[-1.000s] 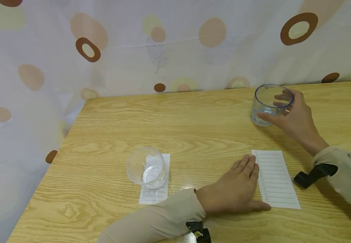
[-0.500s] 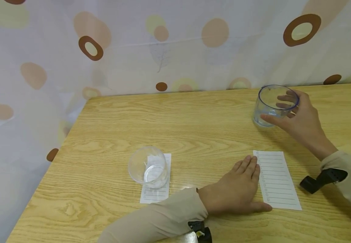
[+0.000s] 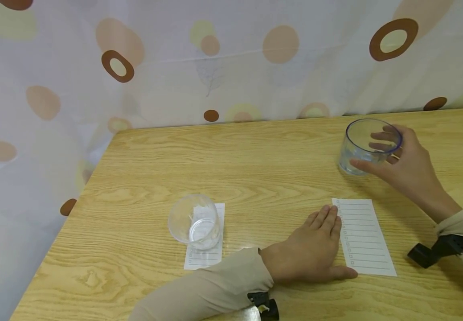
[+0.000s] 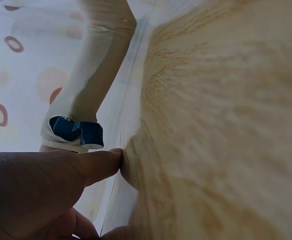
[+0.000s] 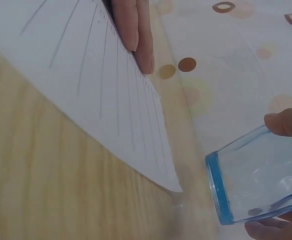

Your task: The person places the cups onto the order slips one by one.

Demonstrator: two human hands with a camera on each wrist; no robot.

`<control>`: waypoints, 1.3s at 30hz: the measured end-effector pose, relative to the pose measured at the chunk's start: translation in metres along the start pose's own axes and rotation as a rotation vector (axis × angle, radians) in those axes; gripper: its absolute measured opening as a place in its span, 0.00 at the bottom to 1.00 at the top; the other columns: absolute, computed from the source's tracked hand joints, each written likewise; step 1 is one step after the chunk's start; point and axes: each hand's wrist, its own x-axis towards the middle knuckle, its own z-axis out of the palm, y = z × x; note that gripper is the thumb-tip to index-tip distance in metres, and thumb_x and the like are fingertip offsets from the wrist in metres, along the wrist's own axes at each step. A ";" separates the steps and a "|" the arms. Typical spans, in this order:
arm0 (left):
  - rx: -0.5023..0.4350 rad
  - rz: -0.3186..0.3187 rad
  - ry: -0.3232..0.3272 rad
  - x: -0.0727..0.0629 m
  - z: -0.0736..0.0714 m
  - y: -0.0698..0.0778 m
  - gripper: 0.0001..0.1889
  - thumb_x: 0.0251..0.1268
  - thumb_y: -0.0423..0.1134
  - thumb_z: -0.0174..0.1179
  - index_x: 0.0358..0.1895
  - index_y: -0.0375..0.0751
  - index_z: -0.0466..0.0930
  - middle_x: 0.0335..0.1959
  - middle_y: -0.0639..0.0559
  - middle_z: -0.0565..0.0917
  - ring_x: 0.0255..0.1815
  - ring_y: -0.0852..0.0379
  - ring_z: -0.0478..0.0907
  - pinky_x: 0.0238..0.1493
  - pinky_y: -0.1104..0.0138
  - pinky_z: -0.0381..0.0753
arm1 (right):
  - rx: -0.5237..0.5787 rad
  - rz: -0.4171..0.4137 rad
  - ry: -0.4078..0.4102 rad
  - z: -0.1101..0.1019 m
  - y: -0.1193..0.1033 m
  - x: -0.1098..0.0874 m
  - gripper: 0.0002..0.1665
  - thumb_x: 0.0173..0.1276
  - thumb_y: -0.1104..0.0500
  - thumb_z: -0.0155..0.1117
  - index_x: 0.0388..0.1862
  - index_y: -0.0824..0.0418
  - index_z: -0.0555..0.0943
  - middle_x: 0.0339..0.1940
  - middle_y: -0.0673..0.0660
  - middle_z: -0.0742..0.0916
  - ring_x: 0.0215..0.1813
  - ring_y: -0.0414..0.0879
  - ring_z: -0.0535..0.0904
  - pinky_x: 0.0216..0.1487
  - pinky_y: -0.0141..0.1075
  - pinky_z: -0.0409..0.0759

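My right hand [image 3: 409, 171] grips a clear glass [image 3: 363, 162] with a blue-tinted rim, thumb on the near side and fingers round the far side. In the right wrist view the glass [image 5: 258, 177] shows its thick blue base. Whether that base touches the table I cannot tell. Flat on the table lies my left hand [image 3: 307, 252], its straight fingertips pressing the left edge of a lined checklist sheet [image 3: 367, 236]. The left wrist view shows the left thumb [image 4: 98, 165] low against the tabletop.
Another clear glass [image 3: 193, 223] stands on a second lined sheet [image 3: 217, 254] at the left. The wooden table [image 3: 135, 178] ends at a patterned curtain [image 3: 239, 80] behind. A black wrist camera [image 3: 440, 251] hangs by the right sleeve.
The right hand and its glass have shifted a little to the right and nearer to me. My left hand, both sheets and the left glass stay in place.
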 end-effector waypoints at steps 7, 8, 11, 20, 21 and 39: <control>-0.006 -0.021 -0.003 0.001 0.001 -0.002 0.50 0.62 0.76 0.29 0.78 0.42 0.39 0.79 0.46 0.35 0.78 0.53 0.28 0.75 0.67 0.36 | 0.009 -0.015 -0.019 0.000 0.004 -0.002 0.55 0.60 0.53 0.73 0.77 0.53 0.50 0.70 0.60 0.70 0.52 0.23 0.69 0.56 0.14 0.64; -0.009 -0.023 -0.003 0.001 0.001 -0.002 0.50 0.62 0.76 0.29 0.78 0.42 0.39 0.79 0.46 0.35 0.78 0.53 0.28 0.75 0.67 0.36 | 0.012 -0.018 -0.022 0.000 0.004 -0.003 0.55 0.60 0.53 0.73 0.77 0.53 0.50 0.70 0.61 0.70 0.52 0.23 0.69 0.56 0.14 0.64; -0.011 -0.026 -0.001 0.001 0.001 -0.003 0.50 0.62 0.76 0.29 0.78 0.42 0.40 0.79 0.46 0.35 0.78 0.52 0.29 0.75 0.67 0.37 | 0.012 -0.025 -0.025 0.002 0.002 -0.005 0.55 0.59 0.53 0.74 0.77 0.52 0.50 0.69 0.61 0.70 0.51 0.22 0.70 0.51 0.12 0.65; -0.005 -0.024 0.001 0.005 0.000 0.000 0.51 0.62 0.76 0.28 0.78 0.42 0.38 0.79 0.47 0.34 0.77 0.53 0.27 0.74 0.67 0.35 | 0.012 -0.023 -0.017 -0.002 0.005 -0.016 0.55 0.58 0.55 0.75 0.77 0.50 0.51 0.69 0.59 0.71 0.49 0.19 0.69 0.50 0.10 0.63; -0.003 -0.020 -0.002 0.005 0.000 0.001 0.51 0.62 0.76 0.28 0.78 0.42 0.38 0.79 0.47 0.33 0.77 0.54 0.26 0.74 0.68 0.35 | 0.006 -0.017 -0.014 -0.003 0.006 -0.019 0.55 0.58 0.55 0.75 0.77 0.50 0.50 0.69 0.59 0.71 0.49 0.18 0.69 0.50 0.09 0.62; 0.046 -0.023 -0.002 0.009 -0.002 0.004 0.51 0.62 0.76 0.27 0.78 0.43 0.39 0.79 0.46 0.35 0.78 0.53 0.28 0.75 0.67 0.37 | 0.053 -0.051 0.010 -0.011 0.017 -0.044 0.59 0.54 0.65 0.77 0.76 0.49 0.50 0.66 0.49 0.72 0.49 0.19 0.70 0.52 0.11 0.65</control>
